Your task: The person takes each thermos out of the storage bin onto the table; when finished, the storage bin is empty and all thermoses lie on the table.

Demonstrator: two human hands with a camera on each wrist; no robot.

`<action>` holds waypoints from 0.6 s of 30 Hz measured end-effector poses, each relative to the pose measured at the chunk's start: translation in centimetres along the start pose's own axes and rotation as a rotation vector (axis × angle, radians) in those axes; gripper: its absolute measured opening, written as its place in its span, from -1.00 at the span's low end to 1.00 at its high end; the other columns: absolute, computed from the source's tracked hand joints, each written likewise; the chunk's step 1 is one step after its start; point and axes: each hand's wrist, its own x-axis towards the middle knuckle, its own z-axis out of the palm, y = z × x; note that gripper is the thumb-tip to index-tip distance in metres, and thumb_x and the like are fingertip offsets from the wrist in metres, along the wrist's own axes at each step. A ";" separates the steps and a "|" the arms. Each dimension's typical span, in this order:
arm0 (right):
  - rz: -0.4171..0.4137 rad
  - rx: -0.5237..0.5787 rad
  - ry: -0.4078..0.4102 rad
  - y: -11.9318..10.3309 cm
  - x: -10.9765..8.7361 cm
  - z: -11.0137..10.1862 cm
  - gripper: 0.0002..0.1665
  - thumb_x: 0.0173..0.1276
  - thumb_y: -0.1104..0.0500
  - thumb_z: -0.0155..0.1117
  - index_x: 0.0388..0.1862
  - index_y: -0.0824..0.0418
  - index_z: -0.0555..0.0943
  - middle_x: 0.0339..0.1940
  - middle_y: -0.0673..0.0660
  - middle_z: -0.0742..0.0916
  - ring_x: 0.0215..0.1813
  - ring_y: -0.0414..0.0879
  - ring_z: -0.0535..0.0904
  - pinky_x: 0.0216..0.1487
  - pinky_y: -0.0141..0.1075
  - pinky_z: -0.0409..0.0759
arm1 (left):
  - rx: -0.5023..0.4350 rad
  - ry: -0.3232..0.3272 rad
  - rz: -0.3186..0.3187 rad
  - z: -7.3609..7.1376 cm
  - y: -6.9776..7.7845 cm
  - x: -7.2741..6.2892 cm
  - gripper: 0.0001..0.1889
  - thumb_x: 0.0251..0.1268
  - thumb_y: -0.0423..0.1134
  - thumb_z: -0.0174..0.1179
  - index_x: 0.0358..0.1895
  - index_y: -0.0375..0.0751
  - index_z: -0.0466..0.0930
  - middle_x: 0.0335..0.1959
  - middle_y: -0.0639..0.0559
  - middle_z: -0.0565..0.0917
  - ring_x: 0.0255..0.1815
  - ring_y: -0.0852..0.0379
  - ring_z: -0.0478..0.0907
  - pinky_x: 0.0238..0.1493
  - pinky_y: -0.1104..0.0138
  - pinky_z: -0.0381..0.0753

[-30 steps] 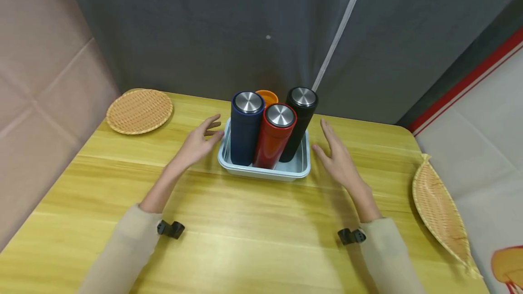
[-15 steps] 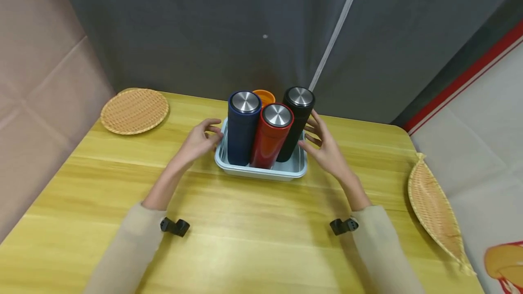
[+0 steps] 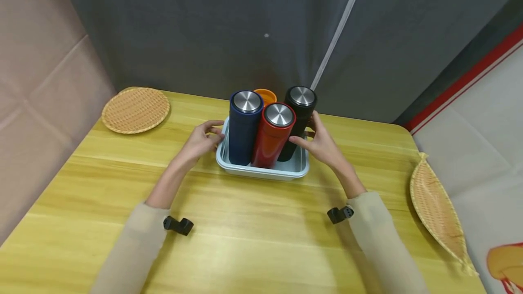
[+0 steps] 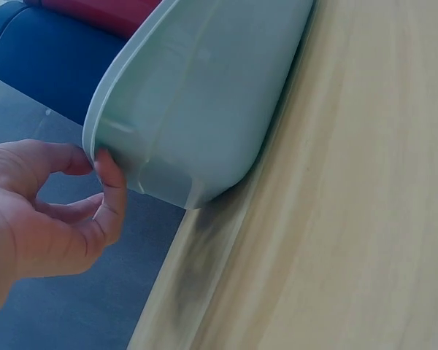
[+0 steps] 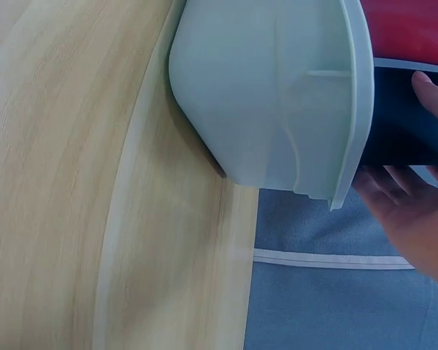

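A pale blue-green plastic tub stands near the far edge of the table, holding a navy thermos, a red thermos, a black thermos and an orange item mostly hidden behind them. All three thermoses have brushed-metal lid tops; the black one leans to the right. My left hand pinches the tub's left rim between thumb and index finger, clear in the left wrist view. My right hand grips the black thermos, thumb on its near side, the other fingers behind it.
A round woven tray lies at the table's far left. Along the right edge lies a leaf-shaped woven basket. A dark grey curtain hangs right behind the wooden table.
My right hand has moved left from beside the tub and taken hold of the black thermos. The left hand's fingers have closed onto the tub's rim.
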 end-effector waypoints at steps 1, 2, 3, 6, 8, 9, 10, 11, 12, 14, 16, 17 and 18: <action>0.004 -0.002 0.007 -0.1 0.0 0.0 -0.14 0.18 0.47 0.34 0.39 0.43 0.12 0.22 0.43 0.44 0.19 0.23 0.40 0.15 0.13 0.46 | -0.013 -0.001 -0.003 0.0 0.0 0.0 -0.50 0.35 -0.48 -0.03 0.37 -0.32 0.28 -0.02 -0.21 0.41 -0.33 0.14 0.50 -0.40 0.38 0.59; 0.006 0.001 0.015 -0.1 0.0 0.0 -0.14 0.18 0.48 0.34 0.39 0.43 0.13 0.23 0.43 0.44 0.20 0.23 0.40 0.14 0.12 0.46 | -0.027 -0.002 -0.006 0.1 -0.1 0.1 -0.50 0.35 -0.48 -0.03 0.37 -0.31 0.28 -0.03 -0.21 0.41 -0.33 0.14 0.50 -0.41 0.37 0.59; 0.007 0.007 0.023 0.0 -0.1 0.0 -0.14 0.18 0.49 0.34 0.38 0.44 0.13 0.23 0.43 0.43 0.21 0.23 0.40 0.15 0.10 0.47 | -0.043 -0.004 -0.010 0.1 -0.1 0.1 -0.50 0.36 -0.48 -0.02 0.36 -0.29 0.28 -0.03 -0.20 0.41 -0.33 0.14 0.50 -0.43 0.37 0.59; 0.009 0.025 0.048 0.2 -0.1 0.0 -0.15 0.16 0.51 0.35 0.38 0.43 0.15 0.25 0.40 0.43 0.22 0.22 0.41 0.14 0.08 0.50 | -0.085 -0.016 -0.023 0.3 -0.3 0.2 -0.50 0.37 -0.48 -0.02 0.37 -0.26 0.28 -0.04 -0.18 0.40 -0.32 0.13 0.51 -0.49 0.37 0.60; 0.006 0.037 0.059 0.4 -0.1 0.0 -0.15 0.15 0.51 0.36 0.37 0.42 0.16 0.25 0.38 0.43 0.22 0.21 0.42 0.14 0.07 0.51 | -0.108 -0.020 -0.026 0.3 -0.4 0.2 -0.50 0.37 -0.48 0.00 0.37 -0.25 0.27 -0.05 -0.17 0.39 -0.33 0.12 0.51 -0.53 0.37 0.59; 0.001 0.040 0.061 0.5 -0.1 0.0 -0.15 0.15 0.50 0.36 0.37 0.41 0.17 0.25 0.38 0.44 0.22 0.20 0.42 0.14 0.07 0.52 | -0.117 -0.020 -0.028 0.3 -0.4 0.2 -0.50 0.38 -0.48 0.00 0.37 -0.24 0.27 -0.06 -0.16 0.39 -0.34 0.12 0.51 -0.54 0.38 0.58; -0.005 0.042 0.063 0.5 -0.1 0.1 -0.15 0.15 0.50 0.37 0.37 0.41 0.17 0.25 0.37 0.44 0.21 0.20 0.43 0.13 0.06 0.53 | -0.123 -0.020 -0.028 0.2 -0.5 0.2 -0.50 0.38 -0.48 0.00 0.37 -0.24 0.27 -0.06 -0.15 0.40 -0.35 0.13 0.51 -0.55 0.39 0.57; -0.013 0.044 0.065 0.6 -0.1 0.1 -0.15 0.15 0.49 0.37 0.37 0.41 0.18 0.24 0.36 0.44 0.21 0.18 0.43 0.13 0.06 0.53 | -0.130 -0.017 -0.026 0.1 -0.5 0.2 -0.50 0.38 -0.48 0.01 0.37 -0.25 0.27 -0.07 -0.14 0.40 -0.36 0.14 0.51 -0.56 0.40 0.55; -0.022 0.045 0.067 0.6 -0.1 0.2 -0.16 0.15 0.49 0.37 0.37 0.41 0.19 0.24 0.36 0.45 0.20 0.17 0.44 0.12 0.05 0.54 | -0.134 -0.016 -0.024 0.0 -0.6 0.2 -0.50 0.37 -0.48 0.01 0.37 -0.25 0.28 -0.07 -0.14 0.40 -0.37 0.15 0.51 -0.57 0.41 0.54; -0.032 0.058 0.080 0.8 -0.1 0.3 -0.16 0.13 0.50 0.38 0.35 0.42 0.21 0.21 0.35 0.47 0.16 0.10 0.46 0.10 -0.03 0.57 | -0.139 -0.016 -0.023 0.0 -0.6 0.1 -0.50 0.36 -0.49 0.00 0.37 -0.26 0.28 -0.07 -0.14 0.40 -0.39 0.16 0.50 -0.57 0.41 0.53; -0.043 0.064 0.098 1.0 -0.2 0.4 -0.18 0.12 0.50 0.39 0.34 0.43 0.23 0.18 0.34 0.49 0.12 0.03 0.47 0.06 -0.13 0.60 | -0.137 -0.016 -0.023 0.0 -0.6 0.1 -0.49 0.36 -0.49 -0.01 0.37 -0.28 0.27 -0.07 -0.15 0.40 -0.39 0.16 0.50 -0.58 0.41 0.53; -0.048 0.065 0.108 1.1 -0.2 0.4 -0.18 0.12 0.50 0.39 0.34 0.43 0.24 0.17 0.34 0.49 0.10 0.00 0.47 0.04 -0.17 0.61 | -0.135 -0.015 -0.021 -0.1 -0.5 0.1 -0.49 0.35 -0.49 -0.02 0.37 -0.28 0.27 -0.07 -0.14 0.39 -0.39 0.16 0.50 -0.58 0.41 0.54; -0.053 0.067 0.117 1.1 -0.2 0.5 -0.18 0.12 0.51 0.39 0.34 0.44 0.24 0.16 0.34 0.50 0.09 -0.01 0.47 0.03 -0.21 0.61 | -0.133 -0.014 -0.019 -0.1 -0.5 0.1 -0.49 0.35 -0.49 -0.02 0.37 -0.29 0.27 -0.08 -0.15 0.39 -0.38 0.15 0.50 -0.58 0.41 0.55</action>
